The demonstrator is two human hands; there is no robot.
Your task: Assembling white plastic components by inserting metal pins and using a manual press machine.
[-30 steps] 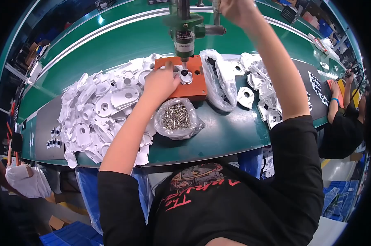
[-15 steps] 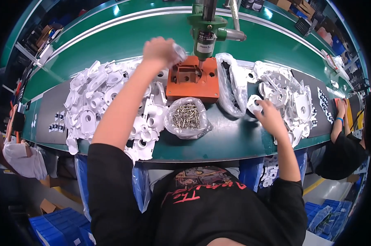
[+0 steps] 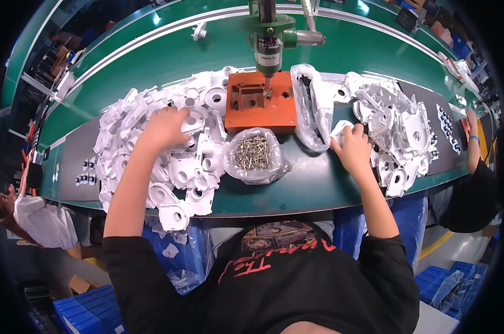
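My left hand (image 3: 165,129) rests on the big pile of white plastic parts (image 3: 126,119) left of the press. Its fingers are apart and bent over a white round-holed part (image 3: 194,121), with no grip on it visible. My right hand (image 3: 354,149) pinches a white plastic part (image 3: 340,130) above the bench, beside a second pile of white parts (image 3: 416,129). Between my hands stands an orange fixture block (image 3: 263,119) beneath a green press (image 3: 267,42). A bag of metal screws or pins (image 3: 253,153) lies in front of the block.
A long clear plastic bag (image 3: 305,117) with dark contents lies right of the block. One white part (image 3: 199,31) is on the green conveyor belt (image 3: 146,53) behind. Small dark-and-white pieces (image 3: 448,131) stand on a dark mat at the right. Other people work at both sides.
My left hand has moved from beside the press back onto the left pile, letting go of its part. A white part now appears on the belt. My right hand has shifted slightly left, gripping its part.
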